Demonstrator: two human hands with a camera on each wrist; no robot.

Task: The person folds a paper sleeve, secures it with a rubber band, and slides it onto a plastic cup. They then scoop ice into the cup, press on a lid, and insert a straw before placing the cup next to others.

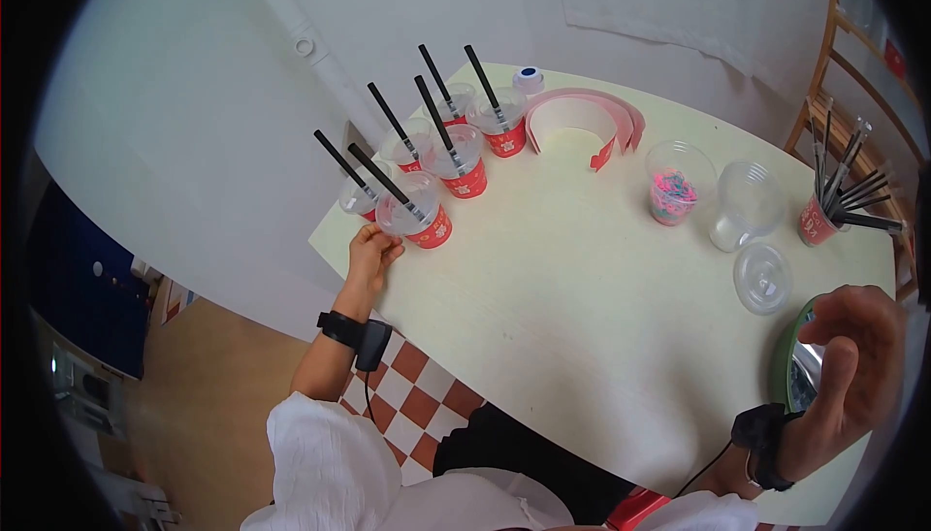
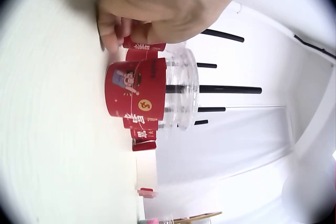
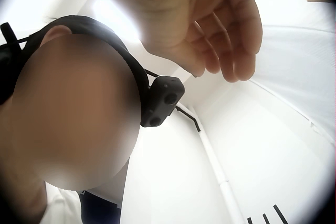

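Observation:
Several clear plastic cups with red printed sleeves stand in two rows at the table's far left, each with a lid and a black straw. My left hand (image 1: 373,255) is at the base of these cups, fingers bent low against the tabletop. The front cup (image 1: 427,225) is right beside its fingertips. In the left wrist view, the thumb overlaps a red-sleeved cup (image 2: 152,47) behind the nearest cup (image 2: 135,90). My right hand (image 1: 858,356) is raised over a green bowl (image 1: 784,366), fingers relaxed and holding nothing; the right wrist view shows its fingers (image 3: 244,40) loosely bent.
Curved pink-and-white paper sleeves (image 1: 621,114) lie behind. To the right are a clear cup of small pink and teal pieces (image 1: 672,192), nested clear plastic cups (image 1: 749,196), a clear lid (image 1: 762,279) and a red cup (image 1: 818,224) full of black straws (image 1: 842,177).

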